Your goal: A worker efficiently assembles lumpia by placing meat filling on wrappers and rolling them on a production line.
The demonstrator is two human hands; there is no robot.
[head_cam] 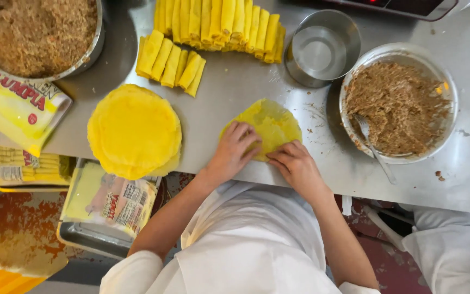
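Observation:
A thin yellow round wrapper (272,122) lies flat on the steel table (229,81), its near edge folded toward me. My left hand (234,151) presses on the wrapper's near left part, fingers bent over the fold. My right hand (295,164) grips the near right edge with curled fingers. Both hands touch the wrapper at the table's front edge. What lies under the fold is hidden.
A stack of yellow wrappers (134,130) sits left. Finished yellow rolls (218,24) line the back, with a smaller group (171,62) nearby. A bowl of brown filling (398,106) with a spoon (375,152) stands right, an empty steel pot (322,48) behind, a large filling bowl (39,35) top left, packages (20,106) left.

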